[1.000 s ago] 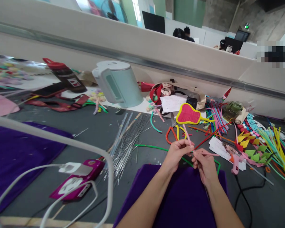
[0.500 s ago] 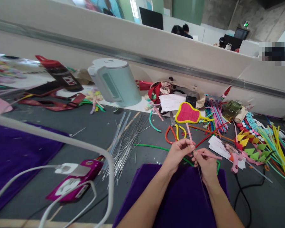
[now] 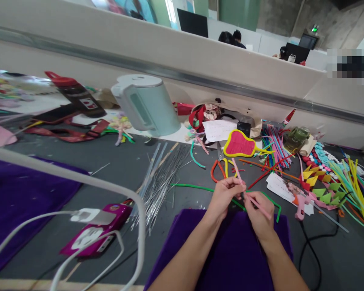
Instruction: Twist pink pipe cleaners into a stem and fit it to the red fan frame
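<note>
A pink pipe cleaner (image 3: 238, 171) is held between both hands above the front of the table. Its upper stretch looks coiled and pokes up past my left hand (image 3: 223, 199), whose thumb and fingertips pinch it. Close beside, my right hand (image 3: 260, 211) grips the same pink strand; a loose pink tail lies across the back of its fingers. Both hands are closed, fingertips almost touching. A dark bit shows between them, too small to name. Below the forearms lies a purple cloth (image 3: 230, 258). Behind the hands, a green pipe cleaner (image 3: 197, 187) stretches across the table.
Orange and yellow-handled scissors (image 3: 219, 171) lie behind my left hand, near a pink-and-yellow shape (image 3: 239, 144). A pink glue gun (image 3: 301, 206) is at right. Metal wires (image 3: 160, 182), a kettle (image 3: 148, 105) and a magenta device with a white cable (image 3: 97, 234) are leftward.
The pink tail has swung from pointing right to slanting down across my right hand. Both hands have shifted slightly left, and the coiled end leans further left.
</note>
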A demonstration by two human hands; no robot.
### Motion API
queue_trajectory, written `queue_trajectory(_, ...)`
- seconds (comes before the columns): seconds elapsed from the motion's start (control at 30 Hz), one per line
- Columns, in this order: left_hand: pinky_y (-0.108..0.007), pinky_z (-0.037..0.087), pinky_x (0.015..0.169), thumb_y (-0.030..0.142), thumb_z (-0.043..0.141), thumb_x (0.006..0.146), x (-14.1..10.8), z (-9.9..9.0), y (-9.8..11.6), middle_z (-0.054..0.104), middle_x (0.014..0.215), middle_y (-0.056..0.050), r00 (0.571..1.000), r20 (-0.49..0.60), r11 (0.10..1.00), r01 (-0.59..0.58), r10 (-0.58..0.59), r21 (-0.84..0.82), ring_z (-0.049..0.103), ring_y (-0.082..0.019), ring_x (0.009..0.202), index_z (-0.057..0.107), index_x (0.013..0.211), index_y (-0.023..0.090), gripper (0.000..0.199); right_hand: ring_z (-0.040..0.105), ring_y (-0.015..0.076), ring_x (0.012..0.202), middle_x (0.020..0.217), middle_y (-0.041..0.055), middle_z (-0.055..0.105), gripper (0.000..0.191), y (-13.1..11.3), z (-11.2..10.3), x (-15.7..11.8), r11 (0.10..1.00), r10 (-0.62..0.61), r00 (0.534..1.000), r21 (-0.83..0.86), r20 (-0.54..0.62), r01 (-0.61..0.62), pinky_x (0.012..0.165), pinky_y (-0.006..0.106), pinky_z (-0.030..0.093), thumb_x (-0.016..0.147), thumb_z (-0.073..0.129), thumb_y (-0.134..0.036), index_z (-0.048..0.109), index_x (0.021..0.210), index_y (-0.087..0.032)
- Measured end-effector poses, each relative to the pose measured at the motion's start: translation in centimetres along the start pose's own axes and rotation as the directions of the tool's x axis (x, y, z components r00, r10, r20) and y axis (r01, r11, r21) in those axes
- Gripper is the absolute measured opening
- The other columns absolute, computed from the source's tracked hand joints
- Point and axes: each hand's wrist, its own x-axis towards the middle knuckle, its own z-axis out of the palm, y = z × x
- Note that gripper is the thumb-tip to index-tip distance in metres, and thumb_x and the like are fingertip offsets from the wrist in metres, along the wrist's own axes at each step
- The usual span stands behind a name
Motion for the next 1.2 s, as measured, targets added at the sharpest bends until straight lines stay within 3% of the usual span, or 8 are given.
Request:
queue_trajectory(0.1,-0.019,0.040,0.045,0.024,0.081,0.052,0.0,0.0,-0.1,0.060,0.058,0.002,1.000,0.011,1.000,0.004,-0.004,0.022,0.048,-0.006,0.044,0.064,0.063,0.012,0.023,0.060,0.0165,0.069,0.072,0.0051,0.068,0.016,-0.2,-0.1,-0.1,0.993,-0.111,0.994,-0.043,0.005,0.111,0.067,0.029,0.045,0.082,0.057,-0.026,0.070,0.076,-0.019)
queue_trajectory(0.2,-0.019,0.042,0.049,0.027,0.081,0.056,-0.1,0.0,0.0,0.058,0.057,0.003,0.995,0.102,1.000,0.022,-0.022,0.009,0.050,-0.007,0.047,0.065,0.070,0.013,0.025,0.056,0.0131,0.054,0.060,0.0019,0.064,0.015,0.0,0.0,0.2,0.964,0.164,0.986,0.214,-0.006,-0.159,0.053,0.025,0.045,0.078,0.063,-0.030,0.066,0.070,-0.018)
queue_trajectory(0.43,-0.020,0.044,0.054,0.031,0.080,0.061,-0.3,0.1,0.3,0.059,0.063,0.002,0.981,0.196,0.999,-0.002,0.008,-0.034,0.053,-0.008,0.053,0.064,0.076,0.014,0.028,0.042,0.0049,0.038,0.049,-0.0043,0.056,0.022,0.5,0.5,1.0,0.365,0.480,0.785,0.725,0.391,-0.584,0.035,0.015,0.034,0.066,0.075,-0.032,0.060,0.065,-0.016)
queue_trajectory(0.73,-0.019,0.043,0.047,0.027,0.082,0.053,0.0,-0.1,-0.1,0.057,0.056,0.002,1.000,0.016,1.000,0.007,-0.007,0.011,0.051,-0.008,0.048,0.062,0.064,0.013,0.027,0.059,0.0139,0.058,0.065,0.0037,0.066,0.020,0.1,0.1,0.1,0.993,0.082,0.997,0.080,-0.002,-0.081,0.056,0.025,0.047,0.083,0.059,-0.033,0.067,0.074,-0.017)
queue_trajectory(0.87,-0.019,0.042,0.046,0.029,0.080,0.057,-0.1,0.0,-0.2,0.055,0.052,0.003,0.999,0.019,0.995,-0.034,0.032,0.090,0.049,-0.008,0.045,0.062,0.065,0.013,0.025,0.060,0.0160,0.068,0.070,0.0058,0.067,0.021,-0.1,-0.2,0.0,0.979,-0.173,0.985,-0.105,0.005,0.173,0.065,0.028,0.046,0.085,0.054,-0.028,0.068,0.073,-0.018)
queue_trajectory(0.97,-0.019,0.044,0.048,0.030,0.080,0.057,-0.2,0.1,0.0,0.058,0.057,0.002,0.995,0.095,0.999,-0.017,0.013,0.042,0.051,-0.007,0.048,0.064,0.070,0.013,0.027,0.055,0.0125,0.053,0.060,0.0019,0.064,0.019,0.1,0.0,0.2,0.983,0.110,0.994,0.150,-0.022,-0.105,0.051,0.024,0.045,0.081,0.060,-0.032,0.064,0.069,-0.018)
queue_trajectory(1.07,-0.020,0.046,0.052,0.033,0.080,0.060,-0.3,0.1,0.2,0.061,0.063,0.000,0.982,0.186,0.999,0.031,-0.027,-0.016,0.054,-0.009,0.052,0.066,0.077,0.013,0.030,0.046,0.0084,0.040,0.052,-0.0024,0.059,0.021,0.4,0.3,0.7,0.717,0.404,0.899,0.553,0.166,-0.424,0.037,0.019,0.038,0.073,0.069,-0.035,0.060,0.067,-0.017)
queue_trajectory(1.2,-0.020,0.045,0.051,0.029,0.082,0.057,-0.3,0.1,0.3,0.060,0.060,0.002,0.988,0.152,0.997,0.042,-0.031,-0.065,0.053,-0.008,0.050,0.065,0.071,0.013,0.028,0.045,0.0066,0.039,0.051,-0.0033,0.058,0.023,0.4,0.5,0.9,0.508,0.445,0.840,0.685,0.311,-0.522,0.036,0.016,0.036,0.067,0.074,-0.034,0.061,0.067,-0.016)
